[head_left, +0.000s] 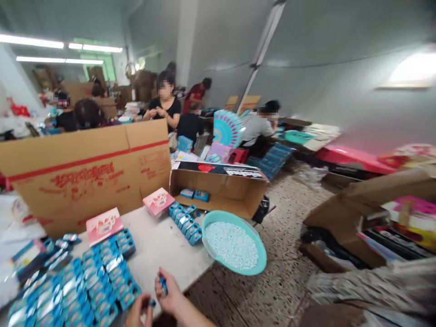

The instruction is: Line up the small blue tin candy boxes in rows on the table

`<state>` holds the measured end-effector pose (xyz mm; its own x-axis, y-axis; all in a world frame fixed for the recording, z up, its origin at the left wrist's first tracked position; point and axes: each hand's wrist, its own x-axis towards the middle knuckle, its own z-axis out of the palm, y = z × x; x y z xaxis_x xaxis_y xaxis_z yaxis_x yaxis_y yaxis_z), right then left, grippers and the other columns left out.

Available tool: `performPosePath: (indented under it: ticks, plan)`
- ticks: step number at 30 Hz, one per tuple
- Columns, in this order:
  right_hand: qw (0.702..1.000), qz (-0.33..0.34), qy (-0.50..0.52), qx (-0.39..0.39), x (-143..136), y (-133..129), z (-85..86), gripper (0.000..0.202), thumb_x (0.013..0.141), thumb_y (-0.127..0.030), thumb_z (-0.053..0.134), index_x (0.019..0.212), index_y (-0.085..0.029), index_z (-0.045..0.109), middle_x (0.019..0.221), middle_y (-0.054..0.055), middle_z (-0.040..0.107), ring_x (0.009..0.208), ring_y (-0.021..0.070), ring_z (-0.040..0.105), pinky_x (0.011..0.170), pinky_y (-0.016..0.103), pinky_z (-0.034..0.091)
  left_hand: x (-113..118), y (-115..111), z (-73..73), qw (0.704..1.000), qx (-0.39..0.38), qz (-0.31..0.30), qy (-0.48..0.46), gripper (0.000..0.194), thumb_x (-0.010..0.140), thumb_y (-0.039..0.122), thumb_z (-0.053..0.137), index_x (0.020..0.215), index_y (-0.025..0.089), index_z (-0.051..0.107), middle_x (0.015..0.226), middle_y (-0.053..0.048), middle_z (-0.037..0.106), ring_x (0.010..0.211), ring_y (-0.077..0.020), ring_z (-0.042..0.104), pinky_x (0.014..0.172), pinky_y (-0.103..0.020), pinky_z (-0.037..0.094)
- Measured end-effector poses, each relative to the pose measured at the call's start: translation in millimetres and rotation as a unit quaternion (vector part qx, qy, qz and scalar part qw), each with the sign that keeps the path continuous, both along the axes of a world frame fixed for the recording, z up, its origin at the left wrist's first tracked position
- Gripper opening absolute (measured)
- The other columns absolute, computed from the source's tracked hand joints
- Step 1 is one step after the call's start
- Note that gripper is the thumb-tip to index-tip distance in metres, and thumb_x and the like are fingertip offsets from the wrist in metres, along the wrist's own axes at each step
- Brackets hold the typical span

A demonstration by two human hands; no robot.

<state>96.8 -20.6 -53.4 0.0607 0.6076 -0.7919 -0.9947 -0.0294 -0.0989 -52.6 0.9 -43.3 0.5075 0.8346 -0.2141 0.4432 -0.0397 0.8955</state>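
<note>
My right hand (pixel 167 290), at the table's front edge, is closed around a small blue packet (pixel 163 285). Just left of it, my left hand (pixel 139 312) pinches a small dark blue piece (pixel 151 302) between its fingertips. Rows of small blue boxes (pixel 76 286) cover the left part of the white table (pixel 160 247). Another short group of blue boxes (pixel 185 223) stands farther back, beside a turquoise basin (pixel 261 254) full of small pale pieces (pixel 233 245).
Pink boxes (pixel 158 201) stand before a tall cardboard carton (pixel 85 177). An open carton (pixel 221 190) lies behind the basin. Full cartons (pixel 335 218) stand at the right on the speckled floor (pixel 286 218). Several people sit or stand farther back.
</note>
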Motion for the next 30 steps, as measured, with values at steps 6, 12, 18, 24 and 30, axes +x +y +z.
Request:
performPosePath:
  ticks: [6,12,18,24,30]
  plan:
    - [0.991,0.125,0.041,0.035,16,-42,7.4,0.009,0.075,-0.016,0.055,0.072,-0.016,0.047,0.055,-0.004,0.048,0.037,0.0017,0.032,0.032,0.009,0.019,-79,15,-7.1,0.971,0.057,0.203,0.111,0.028,0.073,0.040,0.052,0.085,0.018,0.065,0.081,-0.006,0.068,0.074,-0.0227,0.062,0.074,-0.034,0.049]
    - [0.980,0.194,0.016,0.047,19,-76,-3.7,0.018,0.066,-0.005,0.058,0.081,-0.015,0.052,0.064,-0.002,0.052,0.044,0.0024,0.038,0.031,0.009,0.020,-103,46,-40.9,0.945,0.056,0.244,0.208,0.016,0.071,0.029,0.056,0.078,0.017,0.064,0.076,-0.005,0.066,0.068,-0.0182,0.060,0.070,-0.029,0.046]
    - [0.965,0.226,-0.131,0.008,18,-83,5.3,0.024,0.064,-0.015,0.069,0.087,-0.014,0.060,0.066,-0.001,0.056,0.045,0.0023,0.041,0.033,0.011,0.023,-92,59,-54.9,0.942,0.016,0.189,0.275,0.008,0.068,0.021,0.062,0.067,0.018,0.054,0.065,0.000,0.060,0.063,-0.0150,0.057,0.061,-0.023,0.040]
    - [0.957,0.223,-0.184,-0.010,18,-91,4.3,0.034,0.056,-0.021,0.078,0.085,-0.013,0.063,0.069,0.000,0.060,0.046,0.0023,0.041,0.035,0.012,0.023,-86,60,-49.9,0.924,-0.006,0.148,0.352,0.014,0.072,0.028,0.063,0.068,0.018,0.054,0.071,-0.003,0.063,0.068,-0.0162,0.058,0.060,-0.023,0.038]
    - [0.959,0.221,-0.175,-0.013,19,-91,3.9,0.035,0.053,-0.022,0.081,0.083,-0.014,0.063,0.068,-0.001,0.059,0.049,0.0041,0.045,0.036,0.014,0.024,-84,70,-32.4,0.879,-0.106,0.107,0.451,0.034,0.072,0.048,0.062,0.060,0.017,0.058,0.069,-0.009,0.066,0.071,-0.0233,0.062,0.062,-0.029,0.041]
